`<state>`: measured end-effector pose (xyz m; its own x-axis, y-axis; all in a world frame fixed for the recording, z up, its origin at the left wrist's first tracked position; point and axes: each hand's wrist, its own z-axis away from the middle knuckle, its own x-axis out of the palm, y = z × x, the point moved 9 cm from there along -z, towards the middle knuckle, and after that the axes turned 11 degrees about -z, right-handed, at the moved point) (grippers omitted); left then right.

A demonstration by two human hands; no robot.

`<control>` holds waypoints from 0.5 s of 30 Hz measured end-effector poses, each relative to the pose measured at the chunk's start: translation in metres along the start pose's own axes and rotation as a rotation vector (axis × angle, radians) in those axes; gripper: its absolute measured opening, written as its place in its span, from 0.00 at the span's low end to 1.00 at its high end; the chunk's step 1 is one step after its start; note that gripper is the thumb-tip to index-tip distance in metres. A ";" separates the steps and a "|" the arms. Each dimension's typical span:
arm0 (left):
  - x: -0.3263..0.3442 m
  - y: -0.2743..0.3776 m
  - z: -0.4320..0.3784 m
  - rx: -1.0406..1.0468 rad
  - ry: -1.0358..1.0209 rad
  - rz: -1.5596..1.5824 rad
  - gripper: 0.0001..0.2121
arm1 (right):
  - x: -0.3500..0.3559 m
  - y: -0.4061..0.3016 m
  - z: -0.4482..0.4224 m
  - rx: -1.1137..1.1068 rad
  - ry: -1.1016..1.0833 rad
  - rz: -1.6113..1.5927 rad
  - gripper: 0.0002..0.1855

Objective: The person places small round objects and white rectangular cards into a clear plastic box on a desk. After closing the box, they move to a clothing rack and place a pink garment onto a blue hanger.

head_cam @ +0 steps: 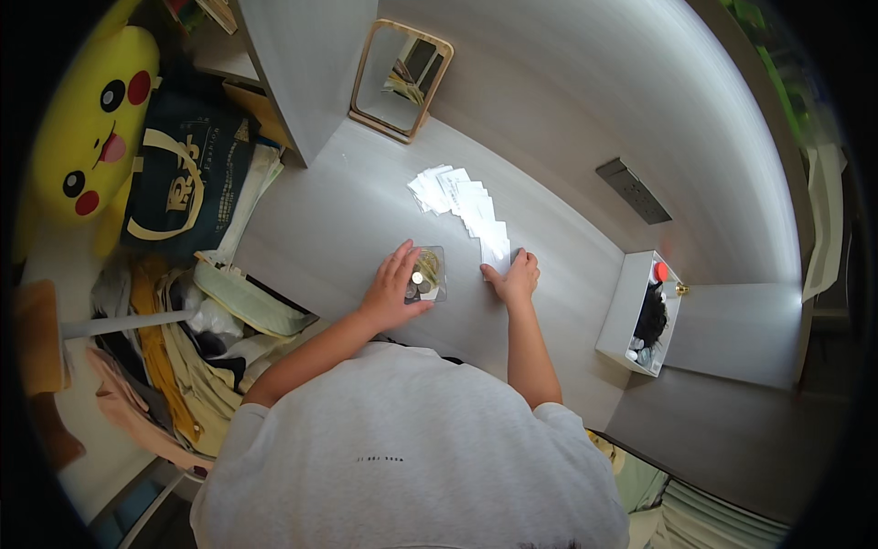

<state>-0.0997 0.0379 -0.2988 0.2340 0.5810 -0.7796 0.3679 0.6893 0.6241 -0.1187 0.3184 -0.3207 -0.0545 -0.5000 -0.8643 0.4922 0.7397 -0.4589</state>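
Observation:
My left hand [392, 291] cups the left side of a small clear plastic container [441, 288], thumb at its near edge and fingers at its far left corner. Inside are several coins [418, 278] and some yellowish looped items [430, 259], too small to name. To the right, overlapping white paper cards [473, 202] form a curved, fanned-out row on the grey desk. My right hand [516, 278] straddles the near end of this row, with the thumb on its left edge and the fingers along its right side.
A wood-framed mirror [394, 79] stands at the back of the desk [329, 226]. On the right sits a white open box [621, 312] of small items, below a wall socket strip [634, 191]. A yellow plush toy [96, 137], a dark tote bag [188, 171] and piled clothes [178, 370] crowd the left.

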 end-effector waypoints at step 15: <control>0.015 0.008 0.019 -0.063 0.191 -0.063 0.48 | 0.029 0.021 0.138 -0.775 -0.332 0.154 0.42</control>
<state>-0.0757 0.0437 -0.3070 0.0357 0.6034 -0.7967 0.3180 0.7489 0.5814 0.0099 0.2577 -0.3274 0.2815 -0.3849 -0.8790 -0.2658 0.8489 -0.4568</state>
